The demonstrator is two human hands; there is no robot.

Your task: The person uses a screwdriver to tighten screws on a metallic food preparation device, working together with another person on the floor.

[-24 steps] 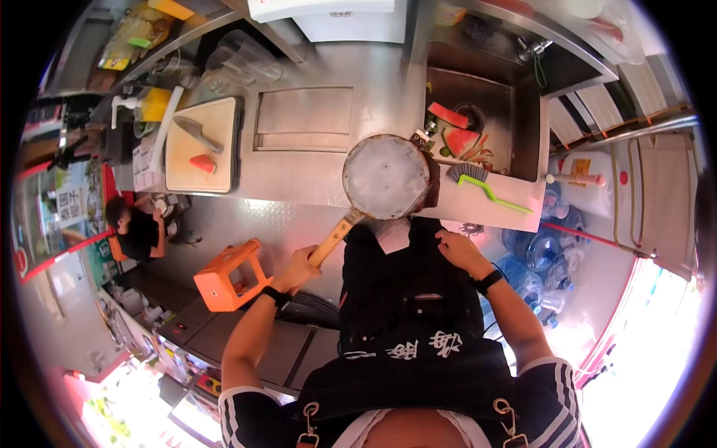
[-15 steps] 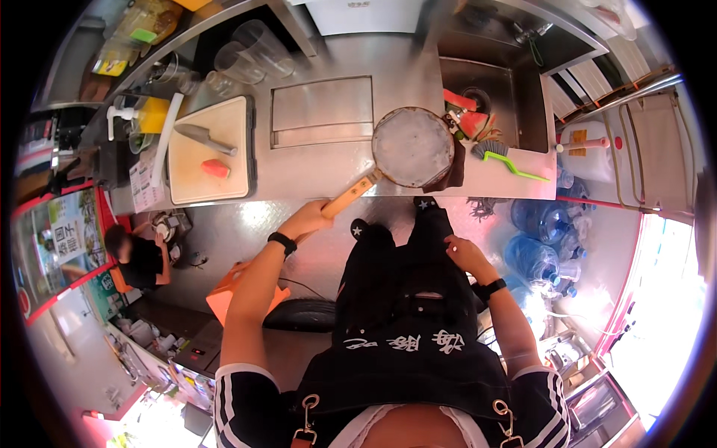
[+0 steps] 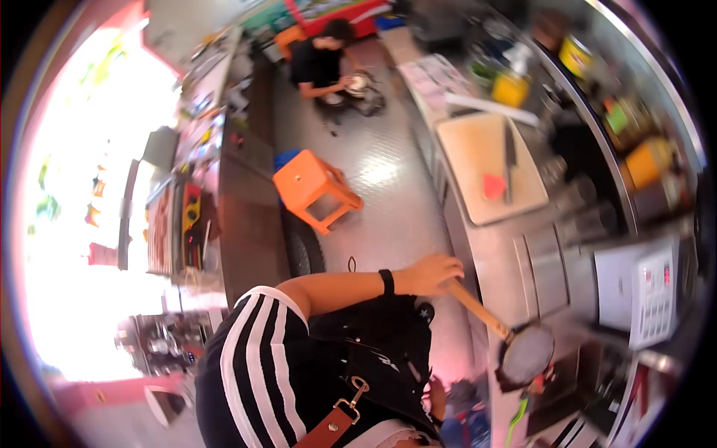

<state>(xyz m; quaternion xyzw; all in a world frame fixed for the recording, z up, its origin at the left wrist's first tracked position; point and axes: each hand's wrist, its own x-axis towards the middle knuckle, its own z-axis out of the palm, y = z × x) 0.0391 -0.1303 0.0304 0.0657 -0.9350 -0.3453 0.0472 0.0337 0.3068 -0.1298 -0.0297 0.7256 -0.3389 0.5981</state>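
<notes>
My left hand [image 3: 433, 275] is closed around the wooden handle of a round frying pan [image 3: 528, 353]. The pan rests at the end of the steel counter, beside the sink, and its flat face looks greyish white. Low in the picture, my right hand [image 3: 436, 397] shows only partly and smeared, close to my dark apron; its fingers cannot be made out. Beside the pan lies a bright green-handled brush [image 3: 517, 422]. Farther along the counter, a cutting board [image 3: 463, 149] carries a knife [image 3: 510, 160] and a red piece of watermelon [image 3: 493, 187].
An orange stool [image 3: 306, 183] stands on the metal floor. Beyond it, a co-worker [image 3: 317, 67] in dark clothes sits handling something round. A yellow pump bottle [image 3: 510, 88] stands past the board, and a white keypad device [image 3: 651, 295] is at the counter's back.
My view has swung sharply to the left, bringing the stool and the co-worker nearer the middle. My left hand keeps hold of the pan handle. My right hand is now mostly out of sight.
</notes>
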